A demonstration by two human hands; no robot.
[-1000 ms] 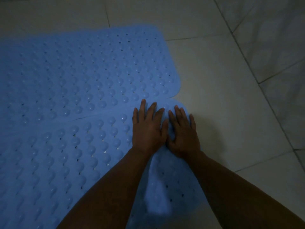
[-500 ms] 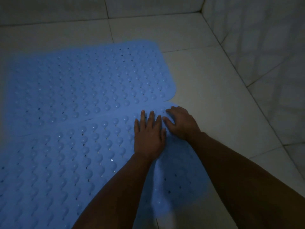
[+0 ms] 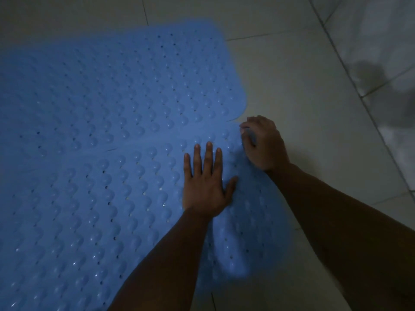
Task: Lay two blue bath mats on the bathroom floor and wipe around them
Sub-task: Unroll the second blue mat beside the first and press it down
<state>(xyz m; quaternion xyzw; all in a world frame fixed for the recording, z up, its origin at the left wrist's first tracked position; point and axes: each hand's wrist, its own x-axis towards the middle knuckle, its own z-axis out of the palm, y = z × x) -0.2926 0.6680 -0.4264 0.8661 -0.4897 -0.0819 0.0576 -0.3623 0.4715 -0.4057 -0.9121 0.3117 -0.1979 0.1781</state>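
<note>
Two blue bumpy bath mats lie side by side on the pale tiled floor. The far mat (image 3: 125, 86) is flat. The near mat (image 3: 78, 209) meets it along a seam, and its right end bulges up near my forearms. My left hand (image 3: 205, 185) presses flat on the near mat, fingers spread. My right hand (image 3: 263, 142) is curled over the near mat's far right corner, fingers pinching its edge.
Pale floor tiles (image 3: 303, 97) stretch to the right of the mats. A tiled wall (image 3: 386, 63) rises at the far right, with a dark shadow on it. The light is dim.
My right hand has moved from flat beside the left hand out to the mat's corner and closed on its edge. The left hand stays pressed down. The camera has shifted.
</note>
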